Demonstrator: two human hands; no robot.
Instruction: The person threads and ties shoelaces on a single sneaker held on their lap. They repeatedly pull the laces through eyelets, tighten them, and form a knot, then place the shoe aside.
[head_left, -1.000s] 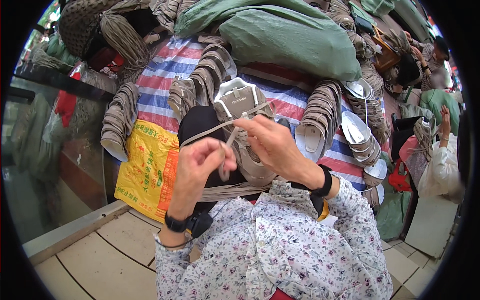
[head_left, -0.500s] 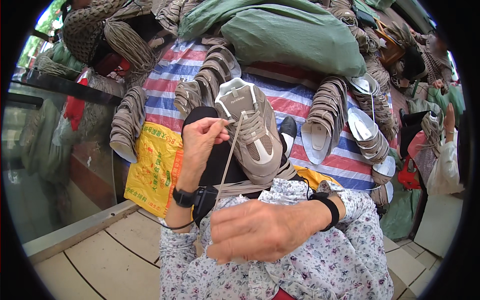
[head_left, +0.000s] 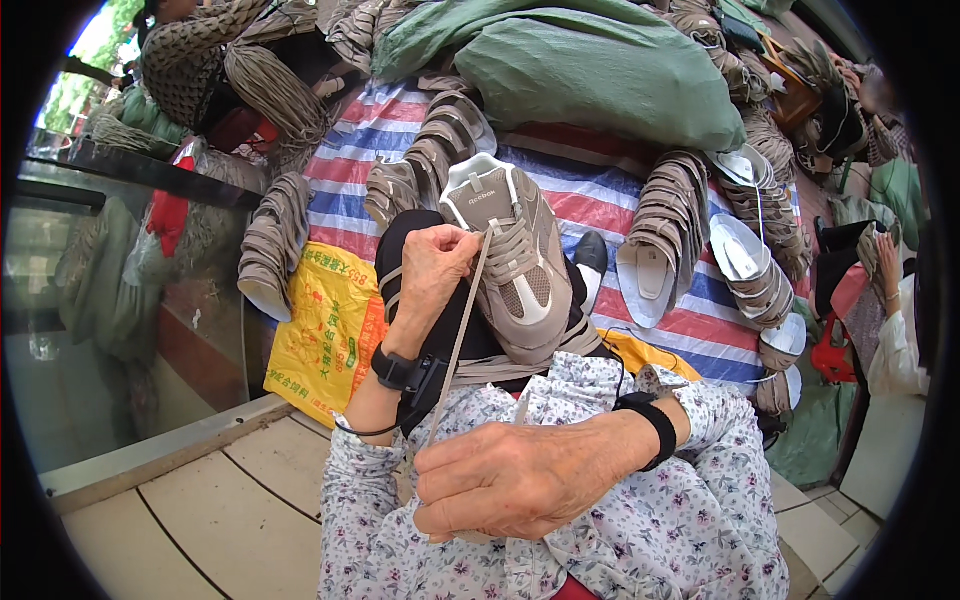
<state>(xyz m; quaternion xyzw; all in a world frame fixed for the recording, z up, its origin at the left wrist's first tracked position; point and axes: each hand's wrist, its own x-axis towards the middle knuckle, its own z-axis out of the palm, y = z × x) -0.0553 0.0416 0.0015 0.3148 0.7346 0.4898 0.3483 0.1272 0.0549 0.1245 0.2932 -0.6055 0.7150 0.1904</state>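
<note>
Head view: left fingers (head_left: 464,243) pinched narrow at shoe (head_left: 537,288); my right fingers (head_left: 455,484), tips hidden, probably grip lace (head_left: 468,310). Overpulling could twist it.

Lighting: diffuse daylight, moderately bright overall; strongest at upper left, where foliage (head_left: 72,95) sits against a near-washed-out background. Shadows soft, deepest under the green sack (head_left: 600,75) at upper centre. Pale sheen on the striped plastic sheet (head_left: 575,208); reflections cloud the glass panel (head_left: 60,400) at left. Focus: shoe (head_left: 525,300) at centre reads crisp; right hand (head_left: 525,480) at lower centre fairly clear; detail softens toward right rim. Distortion: joints of the tiled floor (head_left: 235,510) bow at lower left; black vignette fills the corners.
</note>
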